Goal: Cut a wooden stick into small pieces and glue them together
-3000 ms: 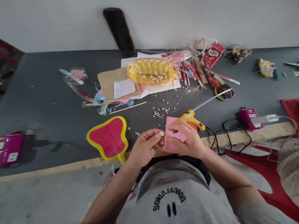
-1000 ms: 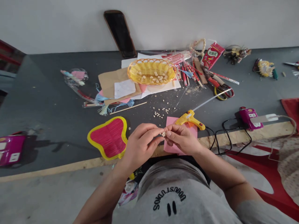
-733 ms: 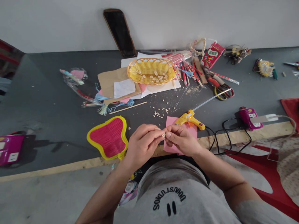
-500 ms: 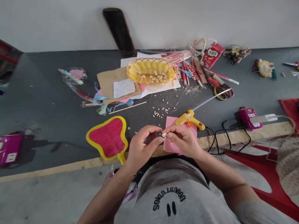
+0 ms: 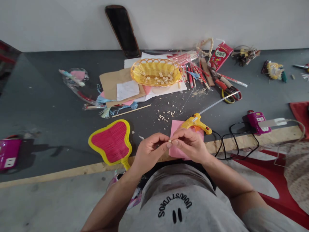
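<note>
Left hand (image 5: 148, 153) and right hand (image 5: 195, 147) up close together, pretty much fingertip to fingertip. With the right one, pinching a small pale piece (image 5: 170, 140) between thumb and fingers; with the left one, thumb and index finger right up against the same piece. Can't tell if gripping or just steadying on that side. Piece too small and too covered to make out its detail, honestly.

To do this bit well: hold firm with one hand, fiddle with the other. Go easy on the pinch, probably easy to twist something that tiny. Maybe check the angle before pressing.

Partly under the right hand, a pink sheet (image 5: 176, 152). Just past its knuckles, a yellow glue gun (image 5: 197, 121); mind that nozzle, possibly hot. Straight ahead of the fingertips, loose pale bits (image 5: 163, 119). Off beside the left hand, a red paddle-shaped thing (image 5: 111, 143), yellow-rimmed. Farther ahead, a yellow basket (image 5: 145, 68) with pale clusters (image 5: 165, 79) inside.
</note>
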`<state>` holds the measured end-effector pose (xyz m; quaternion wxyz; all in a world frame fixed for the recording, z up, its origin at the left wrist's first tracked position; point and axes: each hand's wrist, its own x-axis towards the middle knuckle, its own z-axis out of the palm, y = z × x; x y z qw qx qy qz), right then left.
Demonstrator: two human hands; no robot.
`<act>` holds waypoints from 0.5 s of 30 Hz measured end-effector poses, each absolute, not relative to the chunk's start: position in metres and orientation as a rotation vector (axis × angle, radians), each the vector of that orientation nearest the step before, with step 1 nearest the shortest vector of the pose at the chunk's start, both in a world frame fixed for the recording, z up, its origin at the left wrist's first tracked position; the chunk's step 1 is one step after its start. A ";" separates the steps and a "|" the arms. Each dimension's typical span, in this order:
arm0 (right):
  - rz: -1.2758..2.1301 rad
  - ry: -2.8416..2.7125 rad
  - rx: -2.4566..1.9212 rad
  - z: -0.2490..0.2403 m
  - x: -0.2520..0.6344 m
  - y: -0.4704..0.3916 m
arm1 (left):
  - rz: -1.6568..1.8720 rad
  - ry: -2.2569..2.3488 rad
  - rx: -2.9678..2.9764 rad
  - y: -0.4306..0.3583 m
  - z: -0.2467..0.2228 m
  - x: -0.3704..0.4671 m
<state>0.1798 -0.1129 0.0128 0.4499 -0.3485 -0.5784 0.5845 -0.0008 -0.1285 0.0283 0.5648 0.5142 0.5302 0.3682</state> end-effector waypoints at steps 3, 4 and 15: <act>1.531 -1.347 -0.850 0.014 0.179 -0.113 | 0.870 1.207 1.207 -0.128 0.029 -0.001; 1.553 -1.314 -0.858 0.014 0.179 -0.113 | 0.868 1.185 1.174 -0.128 0.029 0.000; 1.082 -1.654 -0.895 0.017 0.188 -0.111 | 0.889 1.056 0.705 -0.129 0.018 0.001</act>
